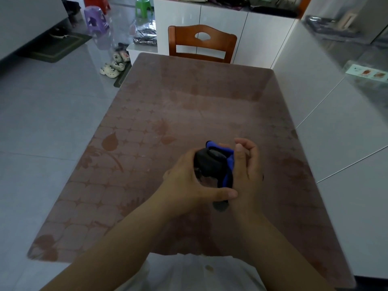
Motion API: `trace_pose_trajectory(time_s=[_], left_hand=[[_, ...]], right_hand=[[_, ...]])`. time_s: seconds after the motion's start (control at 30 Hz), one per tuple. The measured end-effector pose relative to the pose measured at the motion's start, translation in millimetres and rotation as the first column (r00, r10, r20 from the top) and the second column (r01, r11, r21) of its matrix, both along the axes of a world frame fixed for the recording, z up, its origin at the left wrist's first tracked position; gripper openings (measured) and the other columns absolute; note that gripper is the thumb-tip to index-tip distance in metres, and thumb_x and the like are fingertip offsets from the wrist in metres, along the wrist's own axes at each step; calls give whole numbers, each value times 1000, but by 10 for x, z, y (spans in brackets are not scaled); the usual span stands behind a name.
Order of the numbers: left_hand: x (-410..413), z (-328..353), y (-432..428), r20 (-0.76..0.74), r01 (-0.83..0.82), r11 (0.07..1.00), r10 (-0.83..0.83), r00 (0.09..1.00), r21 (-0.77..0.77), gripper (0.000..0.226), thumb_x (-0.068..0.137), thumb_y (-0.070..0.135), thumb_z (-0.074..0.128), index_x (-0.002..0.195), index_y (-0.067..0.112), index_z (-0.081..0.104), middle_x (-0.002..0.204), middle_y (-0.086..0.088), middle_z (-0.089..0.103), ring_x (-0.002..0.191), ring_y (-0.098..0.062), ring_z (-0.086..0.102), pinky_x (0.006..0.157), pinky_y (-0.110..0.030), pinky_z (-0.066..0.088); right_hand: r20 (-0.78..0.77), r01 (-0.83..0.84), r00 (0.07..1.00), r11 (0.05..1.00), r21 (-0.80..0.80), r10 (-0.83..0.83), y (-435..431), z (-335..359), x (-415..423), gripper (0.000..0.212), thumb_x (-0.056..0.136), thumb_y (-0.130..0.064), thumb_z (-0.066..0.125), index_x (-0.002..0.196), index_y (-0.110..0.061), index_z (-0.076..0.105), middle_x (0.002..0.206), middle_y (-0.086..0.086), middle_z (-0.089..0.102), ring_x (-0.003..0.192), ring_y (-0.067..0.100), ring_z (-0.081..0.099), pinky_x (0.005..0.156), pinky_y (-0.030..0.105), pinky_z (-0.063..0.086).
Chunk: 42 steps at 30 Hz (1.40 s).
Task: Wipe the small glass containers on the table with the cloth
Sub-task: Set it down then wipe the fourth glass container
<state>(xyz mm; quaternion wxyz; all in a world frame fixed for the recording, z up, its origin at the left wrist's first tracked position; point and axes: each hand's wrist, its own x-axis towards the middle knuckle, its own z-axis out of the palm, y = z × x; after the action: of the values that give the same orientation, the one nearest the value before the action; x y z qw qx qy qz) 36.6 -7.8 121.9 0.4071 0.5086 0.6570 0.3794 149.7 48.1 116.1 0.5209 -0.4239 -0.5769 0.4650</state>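
Above the near middle of the table, my left hand (189, 181) curls its fingers and thumb round a small clear glass container (207, 182). Only a faint see-through patch of it shows between thumb and fingers. A black and blue cloth (212, 162) is bunched over the container's top and runs down its right side. My right hand (245, 164) holds the cloth against the container, with its fingers curled and its thumb lying along the blue edge. A dark end of the cloth hangs out below my left thumb.
The brown patterned table (189, 106) stretches ahead, with a wooden chair (202, 44) at its far end. White cabinets (325, 127) run along the right side. Grey tiled floor with shoes (114, 65) lies to the left.
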Motion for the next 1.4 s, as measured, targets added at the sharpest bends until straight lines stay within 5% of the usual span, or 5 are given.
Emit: trace_pose_trajectory(time_s=[0.13, 0.4, 0.6, 0.97, 1.4], left_hand=[[-12, -10, -27, 219, 21, 999, -28, 975, 34, 68, 49, 52, 78, 107, 49, 42, 114, 25, 55, 98, 18, 55, 77, -4, 47], [-182, -62, -51, 448, 112, 980, -176, 877, 165, 93, 52, 68, 77, 128, 26, 45, 128, 9, 59, 120, -8, 56, 92, -20, 47], [-211, -87, -104, 193, 151, 974, -182, 964, 168, 84, 63, 14, 86, 126, 38, 36, 118, 40, 50, 116, 13, 50, 88, -4, 41], [-164, -197, -94, -25, 248, 950, -248, 968, 190, 92, 52, 43, 80, 128, 50, 28, 133, 14, 48, 122, -2, 50, 100, -20, 44], [-238, -329, -138, -105, 313, 948, -306, 946, 52, 99, 48, 57, 79, 132, 53, 26, 138, 12, 40, 129, -19, 41, 105, -44, 43]], right_hand=[[33, 39, 999, 999, 30, -40, 28, 37, -11, 14, 98, -21, 40, 92, -32, 48, 82, -14, 58, 68, -5, 60, 59, 12, 49], [191, -29, 981, 997, -72, 42, 177, -40, 33, 8, 98, -17, 41, 95, -13, 48, 76, -6, 52, 59, -10, 54, 54, 7, 41], [204, 56, 978, 991, -125, -29, 221, 152, 194, 23, 98, -31, 36, 101, -16, 53, 67, -2, 48, 45, -3, 46, 43, 9, 36], [635, -425, 640, 888, -176, 432, 108, 301, 72, 42, 97, -38, 34, 137, -29, 28, 112, -2, 60, 90, 16, 60, 84, 33, 53], [778, -497, 542, 868, -9, 318, 228, 212, 119, 38, 98, -30, 36, 136, -28, 34, 55, -2, 50, 49, 21, 49, 48, 29, 39]])
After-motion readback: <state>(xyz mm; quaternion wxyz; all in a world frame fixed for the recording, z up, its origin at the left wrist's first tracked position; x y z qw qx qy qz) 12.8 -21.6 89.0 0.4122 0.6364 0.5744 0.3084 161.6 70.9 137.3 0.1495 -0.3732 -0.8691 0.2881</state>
